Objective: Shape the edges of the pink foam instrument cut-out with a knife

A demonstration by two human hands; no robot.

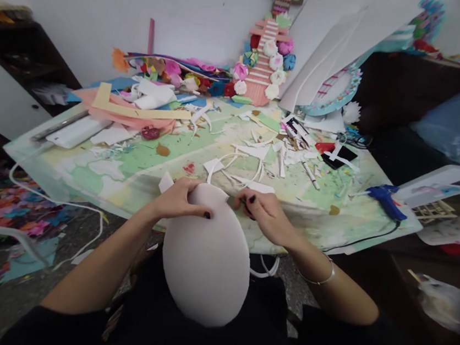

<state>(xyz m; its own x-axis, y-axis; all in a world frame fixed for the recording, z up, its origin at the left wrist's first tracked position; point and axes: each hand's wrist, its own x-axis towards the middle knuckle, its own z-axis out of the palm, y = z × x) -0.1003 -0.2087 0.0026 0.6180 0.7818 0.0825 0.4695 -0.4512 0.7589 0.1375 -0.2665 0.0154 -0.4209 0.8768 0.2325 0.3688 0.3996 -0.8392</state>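
Observation:
A large white oval sheet (206, 269), like foam or thick card, stands tilted against my lap, its upper end by the table's front edge. My left hand (183, 203) grips the upper left rim, thumb on the face and fingers behind. At the upper right edge the outline has a small pointed notch. Just right of it, my right hand (264, 215) is closed around dark-handled scissors (247, 209), mostly hidden by the fingers; their blades cannot be made out. Beyond the sheet, thin curved white strips (237, 165) lie on the table.
The green-patterned table (152, 158) bears white offcuts, a pen (311, 176) and a phone (342, 157). A blue glue gun (388, 200) with a trailing cord sits at the right edge. Paper flowers decorate a pink model (262, 65) at the back. Colourful scraps (15, 195) cover the floor at left.

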